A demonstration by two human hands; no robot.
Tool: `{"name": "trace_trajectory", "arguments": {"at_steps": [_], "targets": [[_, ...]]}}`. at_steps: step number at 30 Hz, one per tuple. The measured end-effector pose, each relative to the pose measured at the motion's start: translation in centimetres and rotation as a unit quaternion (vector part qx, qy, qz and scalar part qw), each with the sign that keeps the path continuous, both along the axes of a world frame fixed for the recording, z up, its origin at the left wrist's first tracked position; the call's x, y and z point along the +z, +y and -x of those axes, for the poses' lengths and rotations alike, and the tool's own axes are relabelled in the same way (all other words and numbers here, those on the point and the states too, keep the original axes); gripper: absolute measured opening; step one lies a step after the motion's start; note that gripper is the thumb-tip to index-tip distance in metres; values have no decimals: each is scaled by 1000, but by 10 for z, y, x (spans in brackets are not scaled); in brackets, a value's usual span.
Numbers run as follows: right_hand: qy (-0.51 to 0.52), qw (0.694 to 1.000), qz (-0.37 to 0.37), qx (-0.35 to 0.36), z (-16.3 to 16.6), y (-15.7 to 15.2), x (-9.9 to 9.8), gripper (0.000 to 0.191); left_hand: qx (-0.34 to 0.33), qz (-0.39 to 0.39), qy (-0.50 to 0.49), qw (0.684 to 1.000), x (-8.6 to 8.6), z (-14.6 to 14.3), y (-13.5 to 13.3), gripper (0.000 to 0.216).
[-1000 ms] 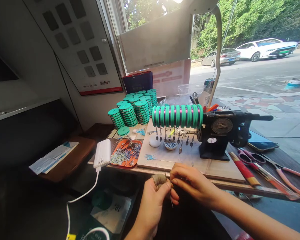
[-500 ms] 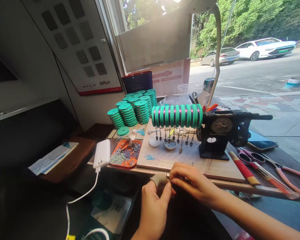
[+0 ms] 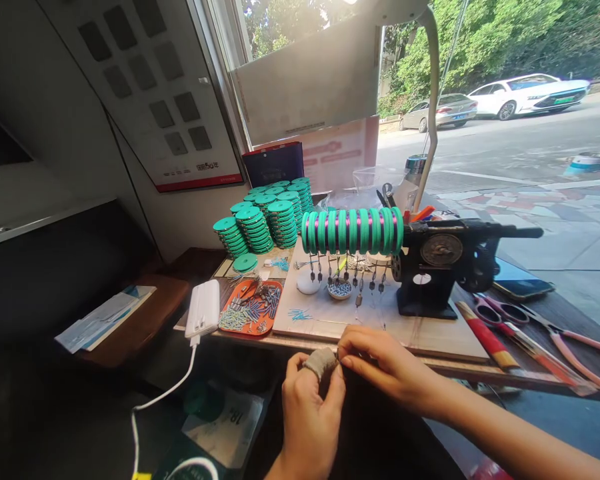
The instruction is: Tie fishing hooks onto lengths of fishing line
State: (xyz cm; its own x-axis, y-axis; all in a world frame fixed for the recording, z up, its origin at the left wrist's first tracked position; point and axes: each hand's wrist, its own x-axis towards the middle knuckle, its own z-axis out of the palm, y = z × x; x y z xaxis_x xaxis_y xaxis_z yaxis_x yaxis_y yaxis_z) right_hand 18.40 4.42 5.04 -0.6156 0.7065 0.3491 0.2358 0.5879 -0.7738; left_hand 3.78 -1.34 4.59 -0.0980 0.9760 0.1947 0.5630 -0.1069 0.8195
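Note:
Just off the board's front edge, my left hand (image 3: 310,413) and my right hand (image 3: 377,363) meet, fingertips almost touching. Both are closed in a pinch on something tiny and dark, mostly hidden by the fingers. A beige cloth wrap (image 3: 321,362) covers one finger of my left hand. Beyond the hands, a row of green ring spools wound with purple line (image 3: 353,231) sits on the shaft of a black winder (image 3: 427,267). Small dark weights (image 3: 359,301) hang on lines beneath the row. Thin blue tubes (image 3: 299,314) lie on the wooden board (image 3: 330,323).
An orange tray (image 3: 245,328) of small parts and a white power bank (image 3: 203,308) with a cable lie left. Stacked green spools (image 3: 255,230) stand behind. A small bowl of beads (image 3: 339,289) is on the board. Scissors (image 3: 500,310) and pink-handled pliers (image 3: 570,340) lie right.
My left hand has turned slightly, its wrapped finger now closer to my right fingertips. The thin dark piece that stuck up between the fingers shows less. The view has shifted a little.

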Motion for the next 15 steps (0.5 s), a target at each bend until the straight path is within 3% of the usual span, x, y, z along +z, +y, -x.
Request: {"name": "trace_trajectory", "arguments": {"at_steps": [5, 10, 15], "targets": [[-14, 1000, -20, -10, 1, 1, -3, 17, 6, 59, -105, 993, 1, -5, 3, 20], [15, 1000, 3, -7, 0, 3, -1, 10, -18, 101, -304, 947, 2, -8, 9, 15], [84, 991, 17, -107, 1, -9, -2, 11, -27, 141, -399, 906, 0, -6, 11, 15]]}}
